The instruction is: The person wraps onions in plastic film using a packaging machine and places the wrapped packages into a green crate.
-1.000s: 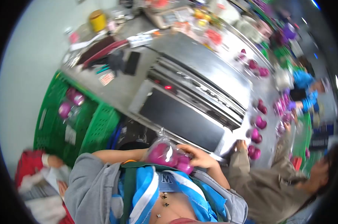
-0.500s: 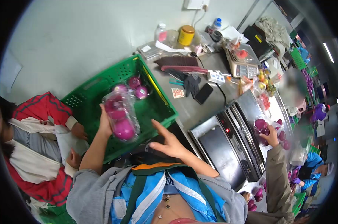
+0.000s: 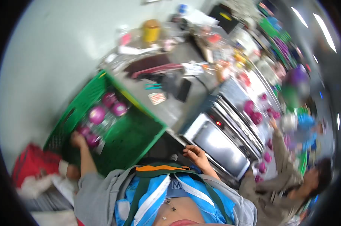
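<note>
My left hand reaches inside the green crate at the left, at the end of a bag of purple round produce; its fingers are blurred and partly hidden. More purple produce in clear wrap lies beside it in the crate. My right hand is near the front edge of the steel machine, its fingers loosely curled and apart, with nothing seen in them.
A phone, a brush with a red handle and a yellow jar are on the steel table. At the right a co-worker in a brown sleeve reaches among purple produce. Another person in red is at the left.
The wrapped purple produce has gone from above the crate down into it with my left hand. My right hand has moved right, away from the crate. The view has shifted.
</note>
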`<action>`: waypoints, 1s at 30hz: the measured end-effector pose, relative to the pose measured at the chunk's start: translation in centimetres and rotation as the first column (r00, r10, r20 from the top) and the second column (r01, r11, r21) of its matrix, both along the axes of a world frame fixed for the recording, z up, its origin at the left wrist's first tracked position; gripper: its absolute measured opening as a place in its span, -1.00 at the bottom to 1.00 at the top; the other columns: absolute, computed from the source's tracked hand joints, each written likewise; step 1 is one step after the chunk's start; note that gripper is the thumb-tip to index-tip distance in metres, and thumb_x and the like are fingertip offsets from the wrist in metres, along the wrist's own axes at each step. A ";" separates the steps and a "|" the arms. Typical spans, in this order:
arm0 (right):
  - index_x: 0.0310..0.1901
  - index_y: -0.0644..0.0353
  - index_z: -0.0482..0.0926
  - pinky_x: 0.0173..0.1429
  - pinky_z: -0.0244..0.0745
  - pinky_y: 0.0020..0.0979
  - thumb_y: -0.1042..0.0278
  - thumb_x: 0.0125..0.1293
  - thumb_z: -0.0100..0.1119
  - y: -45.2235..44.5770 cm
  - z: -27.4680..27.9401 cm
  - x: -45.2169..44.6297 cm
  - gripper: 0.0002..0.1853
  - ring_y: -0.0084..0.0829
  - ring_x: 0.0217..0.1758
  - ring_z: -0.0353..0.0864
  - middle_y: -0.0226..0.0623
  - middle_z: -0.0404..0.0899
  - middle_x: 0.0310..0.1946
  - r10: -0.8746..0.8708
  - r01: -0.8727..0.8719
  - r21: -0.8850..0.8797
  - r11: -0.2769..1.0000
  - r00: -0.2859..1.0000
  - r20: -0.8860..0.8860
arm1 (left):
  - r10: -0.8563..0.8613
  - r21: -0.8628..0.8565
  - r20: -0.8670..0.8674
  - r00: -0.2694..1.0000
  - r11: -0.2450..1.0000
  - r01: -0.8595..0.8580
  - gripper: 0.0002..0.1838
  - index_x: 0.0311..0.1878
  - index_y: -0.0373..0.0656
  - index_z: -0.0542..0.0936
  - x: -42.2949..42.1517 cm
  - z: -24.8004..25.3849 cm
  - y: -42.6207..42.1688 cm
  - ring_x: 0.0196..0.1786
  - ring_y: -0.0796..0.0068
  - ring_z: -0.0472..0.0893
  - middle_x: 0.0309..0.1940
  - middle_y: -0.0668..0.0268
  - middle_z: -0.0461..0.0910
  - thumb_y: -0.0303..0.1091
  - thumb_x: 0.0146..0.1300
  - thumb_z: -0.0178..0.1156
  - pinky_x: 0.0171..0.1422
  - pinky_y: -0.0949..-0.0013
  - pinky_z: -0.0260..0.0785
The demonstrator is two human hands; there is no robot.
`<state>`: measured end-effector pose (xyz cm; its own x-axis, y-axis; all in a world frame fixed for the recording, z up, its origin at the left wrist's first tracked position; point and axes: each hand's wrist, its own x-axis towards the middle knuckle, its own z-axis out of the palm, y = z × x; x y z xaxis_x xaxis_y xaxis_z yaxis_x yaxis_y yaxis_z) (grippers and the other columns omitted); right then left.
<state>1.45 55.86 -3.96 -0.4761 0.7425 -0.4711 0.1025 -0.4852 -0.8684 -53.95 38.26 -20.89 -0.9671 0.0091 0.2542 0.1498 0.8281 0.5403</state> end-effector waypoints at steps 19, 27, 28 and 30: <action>0.17 -0.18 0.27 -0.23 0.41 -0.33 0.32 0.05 0.04 12.8 9.4 39.2 -0.44 -0.39 -0.30 0.52 -0.44 0.48 -0.46 -0.296 -0.916 0.157 0.368 0.045 0.954 | -0.136 -0.784 -0.043 -0.990 -0.609 0.118 -0.67 -0.09 0.00 0.51 50.3 24.6 47.0 -0.42 0.54 0.42 -0.60 0.49 0.38 -0.40 0.01 0.01 -0.06 0.40 0.21; -0.23 0.09 0.53 -0.42 0.39 -0.33 0.32 0.11 0.09 13.4 3.2 37.6 -0.82 -0.34 -0.50 0.49 -0.34 0.43 -0.62 -0.459 -0.547 0.731 0.407 0.570 0.682 | -0.280 -0.543 -0.154 -0.948 -0.777 0.318 -0.74 -0.19 -0.01 0.57 53.6 21.2 45.6 -0.50 0.50 0.38 -0.70 0.47 0.34 -0.34 -0.03 0.11 -0.17 0.39 0.18; -0.29 0.15 0.53 -0.46 0.36 -0.34 0.35 0.13 0.12 11.6 2.3 37.2 -0.87 -0.35 -0.56 0.48 -0.30 0.39 -0.67 -0.489 -0.449 0.737 0.505 0.555 0.673 | -0.369 -0.444 -0.214 -0.904 -0.788 0.427 -0.78 -0.31 -0.03 0.60 52.9 21.3 43.9 -0.57 0.46 0.37 -0.72 0.43 0.37 -0.35 -0.12 0.21 -0.29 0.36 0.19; -0.33 0.20 0.51 -0.47 0.35 -0.35 0.37 0.23 0.02 7.3 5.1 35.4 -0.89 -0.36 -0.56 0.50 -0.25 0.42 -0.67 -0.515 -0.083 0.826 0.557 0.746 0.422 | -0.526 -0.173 -0.265 -0.808 -0.799 0.576 -0.83 -0.40 -0.08 0.61 51.4 24.2 40.3 -0.64 0.39 0.35 -0.74 0.38 0.36 -0.45 -0.18 0.25 -0.47 0.36 0.19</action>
